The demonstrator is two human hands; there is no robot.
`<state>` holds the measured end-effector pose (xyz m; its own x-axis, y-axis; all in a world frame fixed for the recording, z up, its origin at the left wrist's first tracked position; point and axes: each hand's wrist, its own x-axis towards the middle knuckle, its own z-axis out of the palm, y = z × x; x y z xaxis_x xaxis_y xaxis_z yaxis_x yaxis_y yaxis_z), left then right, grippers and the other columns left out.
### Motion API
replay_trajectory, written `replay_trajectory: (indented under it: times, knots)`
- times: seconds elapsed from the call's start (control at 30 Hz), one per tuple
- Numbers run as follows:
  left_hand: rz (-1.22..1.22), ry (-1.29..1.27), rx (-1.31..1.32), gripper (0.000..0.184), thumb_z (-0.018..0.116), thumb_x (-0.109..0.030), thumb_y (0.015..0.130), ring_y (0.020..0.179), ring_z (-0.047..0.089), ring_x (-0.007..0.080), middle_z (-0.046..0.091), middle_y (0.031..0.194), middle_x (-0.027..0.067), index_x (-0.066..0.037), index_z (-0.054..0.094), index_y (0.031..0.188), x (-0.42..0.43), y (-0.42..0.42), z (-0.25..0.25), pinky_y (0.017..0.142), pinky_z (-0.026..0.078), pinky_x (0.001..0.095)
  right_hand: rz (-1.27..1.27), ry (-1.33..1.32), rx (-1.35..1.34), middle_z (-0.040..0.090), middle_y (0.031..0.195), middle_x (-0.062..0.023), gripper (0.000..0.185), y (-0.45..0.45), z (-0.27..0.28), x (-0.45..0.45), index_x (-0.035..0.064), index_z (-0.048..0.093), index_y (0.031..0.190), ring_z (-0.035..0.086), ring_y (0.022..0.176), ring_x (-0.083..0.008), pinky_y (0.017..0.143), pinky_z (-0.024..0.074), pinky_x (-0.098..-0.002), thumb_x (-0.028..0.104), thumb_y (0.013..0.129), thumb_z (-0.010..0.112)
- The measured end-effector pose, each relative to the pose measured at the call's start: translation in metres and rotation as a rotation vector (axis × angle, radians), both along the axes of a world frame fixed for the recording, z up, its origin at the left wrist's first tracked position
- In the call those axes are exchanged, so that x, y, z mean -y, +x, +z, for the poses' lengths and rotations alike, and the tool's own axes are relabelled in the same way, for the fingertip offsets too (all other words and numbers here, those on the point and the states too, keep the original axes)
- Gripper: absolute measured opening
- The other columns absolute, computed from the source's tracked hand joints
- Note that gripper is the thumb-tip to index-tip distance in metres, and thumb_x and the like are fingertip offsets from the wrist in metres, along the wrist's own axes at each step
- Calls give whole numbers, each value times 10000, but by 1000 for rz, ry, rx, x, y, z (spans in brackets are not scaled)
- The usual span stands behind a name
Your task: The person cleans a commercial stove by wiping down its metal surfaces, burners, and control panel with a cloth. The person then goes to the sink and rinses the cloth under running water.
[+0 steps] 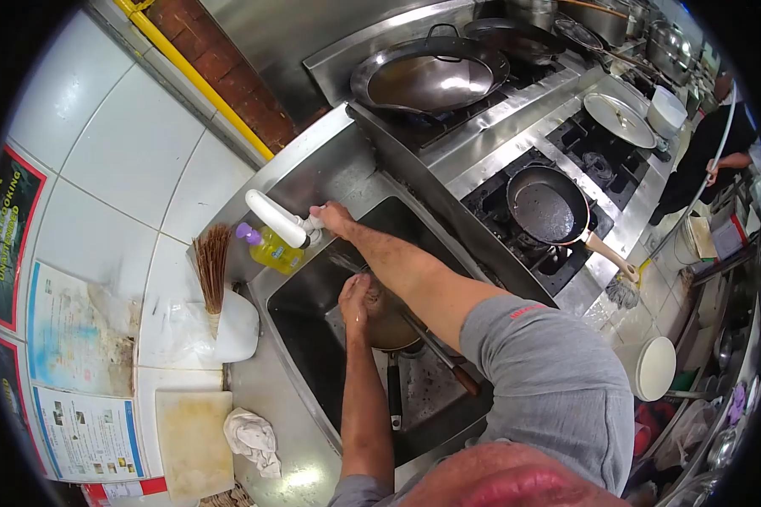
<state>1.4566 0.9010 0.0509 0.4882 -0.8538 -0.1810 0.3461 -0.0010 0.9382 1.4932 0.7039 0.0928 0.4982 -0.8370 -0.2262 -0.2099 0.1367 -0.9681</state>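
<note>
My right hand [334, 219] is on the handle of the white tap [275, 216], its fingers closed round it. Water runs from the tap into the dark sink [299, 325]. Under the stream is my left hand [355, 297], cupped over a pan [391, 328] in the sink; whether it grips anything is unclear. A black handle [394, 393] and a wooden-ended handle [465, 380] stick out towards me. Beside the tap stands a yellow soap bottle [272, 252] with a purple pump.
Left of the sink are a stick brush [211, 275], a white container [239, 329], a cutting board [193, 439] and a cloth [252, 439]. A frying pan [550, 205] and a wok [431, 78] sit on the stove. A person [710, 148] stands at the far right, holding a hose.
</note>
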Motion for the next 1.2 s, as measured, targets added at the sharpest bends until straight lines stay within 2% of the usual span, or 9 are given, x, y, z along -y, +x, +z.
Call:
replay_trajectory:
  times: [0.07, 0.17, 0.3, 0.53, 0.7, 0.8, 0.83, 0.93, 1.2]
  knots:
    - [5, -23, -66, 217, 642, -171, 812, 709, 544, 107, 566, 785, 20, -9, 589, 946, -12, -7, 15, 660, 449, 250, 98, 210, 185, 532, 666, -104, 491, -11, -4, -12, 8, 575, 863, 487, 473, -159, 391, 387, -344, 497, 817, 559]
    - [51, -86, -103, 156, 637, -176, 814, 703, 538, 110, 540, 756, 10, -56, 540, 790, -26, -14, 33, 652, 455, 254, 580, 567, 61, 576, 764, -114, 780, -68, -25, -61, 21, 536, 1008, 560, 561, -205, 447, 450, -381, 733, 690, 530]
    - [-64, -206, -115, 153, 622, -144, 797, 702, 536, 125, 514, 743, 14, -86, 487, 753, -52, -19, 17, 628, 463, 261, 909, 871, 521, 589, 1050, -187, 743, -169, -33, -151, 35, 511, 1127, 599, 922, -276, 743, 496, -457, 678, 755, 505]
    - [-274, -57, -73, 170, 574, -8, 779, 679, 541, 163, 503, 753, 31, -107, 435, 783, -86, -83, 11, 599, 480, 307, 685, 732, 295, 572, 991, -92, 383, -230, -46, -215, 56, 543, 1051, 578, 846, -206, 607, 501, -316, 211, 737, 700]
    - [-228, -1, 10, 185, 544, 25, 747, 657, 485, 141, 452, 731, 20, -100, 413, 782, -101, -104, 14, 588, 429, 279, 419, 194, -202, 617, 967, -134, 376, -252, -8, -268, 29, 585, 978, 589, 899, -271, 689, 483, -410, 157, 643, 696]
    - [-157, 46, 314, 168, 501, 30, 746, 686, 497, 151, 457, 741, 21, -108, 415, 791, -104, -113, 12, 624, 442, 278, 248, -398, 32, 605, 864, -143, 390, -251, -23, -286, -7, 555, 906, 584, 778, -226, 608, 471, -376, 102, 555, 687]
    - [-102, 89, 426, 116, 468, 14, 759, 690, 480, 145, 472, 757, 32, -84, 442, 816, -107, -120, 16, 630, 434, 271, 237, -540, -62, 620, 978, -170, 454, -264, -12, -292, 13, 561, 974, 597, 921, -289, 751, 462, -382, 195, 582, 702]
    - [51, 120, 944, 94, 473, -9, 786, 729, 500, 162, 510, 792, 48, -52, 475, 870, -111, -118, 12, 646, 447, 282, 181, -424, 178, 595, 1000, -197, 562, -300, 32, -314, -3, 502, 1032, 566, 1019, -298, 766, 458, -390, 169, 545, 722]
    - [-159, -413, 190, 500, 546, -272, 864, 1149, 444, 275, 451, 1227, 170, 8, 419, 1259, -182, -212, 164, 953, 375, 400, 0, -1531, 326, 531, 773, -98, 552, -317, 87, -271, 17, 461, 1008, 530, 777, -337, 823, 415, -386, 147, 544, 729]
